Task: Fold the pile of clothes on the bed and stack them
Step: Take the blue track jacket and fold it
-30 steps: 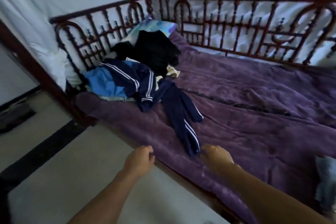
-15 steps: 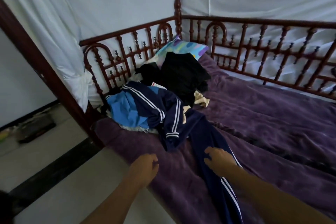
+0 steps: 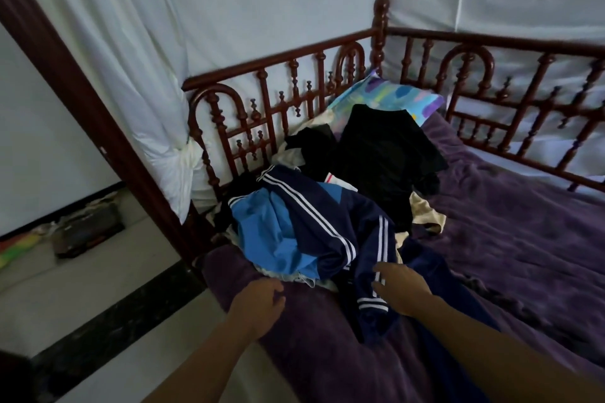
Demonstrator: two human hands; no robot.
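Purple blanket (image 3: pixel 507 255) covers the bed, which is enclosed by a carved red-brown wooden railing (image 3: pixel 278 65). White curtain (image 3: pixel 131 75) hangs behind it from 9 to 2 o'clock.

Item under task: the pile of clothes (image 3: pixel 327 193) lies unfolded at the centre of the view, against the railing corner. Contents observed:
- navy jacket (image 3: pixel 314 222) with white stripes and light blue panels, on top at the near side;
- black garment (image 3: pixel 383 154), spread at 1 o'clock, its upper edge lying over a multicoloured pillow (image 3: pixel 393 95);
- cream garment (image 3: pixel 425 213), partly showing at the 3 o'clock edge of the pile.

A striped sleeve (image 3: pixel 371 311) of the jacket trails towards 6 o'clock onto the blanket.

Left hand (image 3: pixel 257 304), at 7 o'clock, sits over the blanket just beside the pile's near edge. Its fingers are loosely curled and it holds nothing.

Right hand (image 3: pixel 402 291), at 5 o'clock, is released, with fingers extended and thumb apart, resting on the sleeve. No closed grip on the cloth is visible.

Pale floor (image 3: pixel 82 298) lies at 8 o'clock, with a dark object (image 3: pixel 88 232) on it; its identity cannot be determined.
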